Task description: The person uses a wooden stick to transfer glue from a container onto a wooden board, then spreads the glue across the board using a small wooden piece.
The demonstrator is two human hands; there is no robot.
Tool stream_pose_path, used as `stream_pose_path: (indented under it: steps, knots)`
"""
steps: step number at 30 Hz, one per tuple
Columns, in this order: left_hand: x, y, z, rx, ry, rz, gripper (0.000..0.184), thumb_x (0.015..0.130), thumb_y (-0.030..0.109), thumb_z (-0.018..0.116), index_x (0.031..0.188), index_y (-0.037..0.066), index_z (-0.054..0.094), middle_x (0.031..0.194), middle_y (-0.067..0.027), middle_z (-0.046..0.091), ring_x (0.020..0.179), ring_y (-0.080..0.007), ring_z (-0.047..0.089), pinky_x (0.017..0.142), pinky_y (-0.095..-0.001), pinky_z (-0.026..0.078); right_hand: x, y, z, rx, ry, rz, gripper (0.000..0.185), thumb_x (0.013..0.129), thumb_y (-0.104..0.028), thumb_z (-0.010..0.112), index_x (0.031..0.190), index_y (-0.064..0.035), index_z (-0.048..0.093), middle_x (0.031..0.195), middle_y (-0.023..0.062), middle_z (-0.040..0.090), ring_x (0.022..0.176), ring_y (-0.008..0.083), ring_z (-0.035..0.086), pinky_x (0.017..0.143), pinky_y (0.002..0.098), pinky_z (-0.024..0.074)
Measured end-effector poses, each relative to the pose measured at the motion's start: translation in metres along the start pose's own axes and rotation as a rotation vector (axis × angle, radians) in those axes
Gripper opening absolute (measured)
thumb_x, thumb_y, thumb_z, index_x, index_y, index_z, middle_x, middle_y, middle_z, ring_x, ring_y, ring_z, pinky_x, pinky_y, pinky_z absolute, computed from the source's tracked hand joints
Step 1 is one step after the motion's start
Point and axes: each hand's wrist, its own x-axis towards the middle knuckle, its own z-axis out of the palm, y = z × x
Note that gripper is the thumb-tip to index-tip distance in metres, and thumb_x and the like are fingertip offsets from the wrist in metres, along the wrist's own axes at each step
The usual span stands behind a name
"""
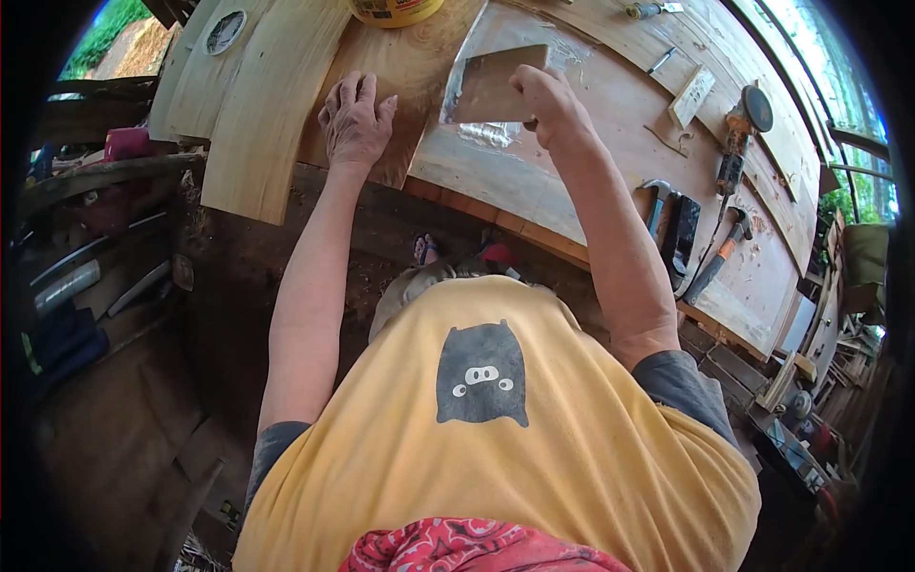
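My left hand [356, 124] rests palm down on a brown wooden board [405, 91], fingers spread and nothing in them. My right hand [553, 103] is closed on the edge of a flat tan rectangular spreader [498, 86], tilted over the work surface. White paste [490, 134] lies smeared on the pale panel [553, 181] just below the spreader, with more streaks beyond it. The brown board's right edge meets this panel. A yellow tub [396, 11] stands on the board at the far side, partly cut off by the frame.
Pale planks [276, 105] lie to the left, with a round lid [226, 32] on them. At right are an angle grinder [739, 133], a hammer [721, 255], a clamp [658, 205], a wood offcut [692, 96] and a paintbrush [652, 10]. Shavings are scattered about.
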Motion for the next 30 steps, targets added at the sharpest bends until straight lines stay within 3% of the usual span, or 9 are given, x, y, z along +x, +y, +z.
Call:
stream_pose_path:
  steps: [3, 10, 13, 17, 21, 24, 30]
  knots:
    - [-0.002, -0.002, 0.000, -0.004, 0.002, -0.002, 0.056, 0.096, 0.048, 0.060, 0.140, 0.015, 0.056, 0.150, -0.0078, 0.045, 0.140, -0.0311, 0.039, 0.111, -0.0509, 0.034, -0.001, -0.002, -0.009, 0.047, 0.014, 0.005, 0.046, 0.083, -0.030, 0.062, 0.119, -0.0016, 0.056, 0.102, 0.0147, 0.058, 0.087, 0.0232, 0.054, 0.071, 0.0376, 0.0453]
    - [-0.001, -0.001, 0.000, -0.004, 0.003, 0.004, 0.056, 0.095, 0.047, 0.061, 0.140, 0.015, 0.055, 0.150, -0.0077, 0.045, 0.140, -0.0312, 0.039, 0.111, -0.0511, 0.035, -0.007, -0.021, 0.012, 0.046, 0.043, 0.032, 0.043, 0.082, -0.028, 0.063, 0.118, -0.0041, 0.059, 0.101, 0.0121, 0.059, 0.088, 0.0226, 0.054, 0.071, 0.0399, 0.0452]
    - [0.001, -0.002, 0.000, 0.008, -0.002, 0.001, 0.056, 0.095, 0.047, 0.061, 0.141, 0.015, 0.055, 0.150, -0.0080, 0.045, 0.140, -0.0313, 0.038, 0.111, -0.0511, 0.035, 0.011, -0.023, -0.001, 0.188, 0.061, -0.013, 0.042, 0.082, -0.028, 0.062, 0.117, -0.0041, 0.060, 0.098, 0.0118, 0.058, 0.085, 0.0220, 0.054, 0.067, 0.0382, 0.0447]
    - [0.001, 0.000, 0.000, 0.032, -0.011, -0.005, 0.056, 0.095, 0.046, 0.062, 0.141, 0.014, 0.056, 0.150, -0.0080, 0.045, 0.140, -0.0314, 0.039, 0.111, -0.0510, 0.035, 0.024, -0.043, 0.005, 0.083, 0.046, -0.053, 0.040, 0.083, -0.029, 0.061, 0.115, -0.0044, 0.060, 0.093, 0.0105, 0.057, 0.071, 0.0206, 0.050, 0.058, 0.0362, 0.0416]
    - [0.001, 0.002, -0.002, 0.037, -0.020, -0.002, 0.056, 0.095, 0.045, 0.063, 0.141, 0.014, 0.056, 0.150, -0.0080, 0.046, 0.140, -0.0313, 0.039, 0.111, -0.0506, 0.035, 0.038, -0.042, -0.005, 0.082, 0.055, -0.027, 0.040, 0.084, -0.030, 0.059, 0.115, -0.0047, 0.059, 0.093, 0.0102, 0.057, 0.070, 0.0203, 0.050, 0.058, 0.0367, 0.0420]
    - [0.002, 0.000, 0.000, 0.037, -0.019, -0.003, 0.056, 0.094, 0.044, 0.064, 0.141, 0.014, 0.055, 0.150, -0.0080, 0.046, 0.140, -0.0313, 0.039, 0.111, -0.0502, 0.034, 0.062, -0.042, -0.009, 0.156, 0.057, 0.001, 0.036, 0.084, -0.030, 0.064, 0.111, -0.0077, 0.061, 0.104, 0.0110, 0.060, 0.090, 0.0233, 0.055, 0.070, 0.0401, 0.0456]
    - [0.002, 0.000, 0.002, 0.033, -0.009, 0.012, 0.056, 0.093, 0.044, 0.065, 0.139, 0.013, 0.057, 0.149, -0.0085, 0.046, 0.139, -0.0312, 0.039, 0.110, -0.0509, 0.034, 0.061, -0.063, -0.017, 0.036, -0.011, -0.057, 0.033, 0.085, -0.031, 0.060, 0.108, -0.0083, 0.061, 0.101, 0.0098, 0.060, 0.092, 0.0238, 0.057, 0.072, 0.0400, 0.0445]
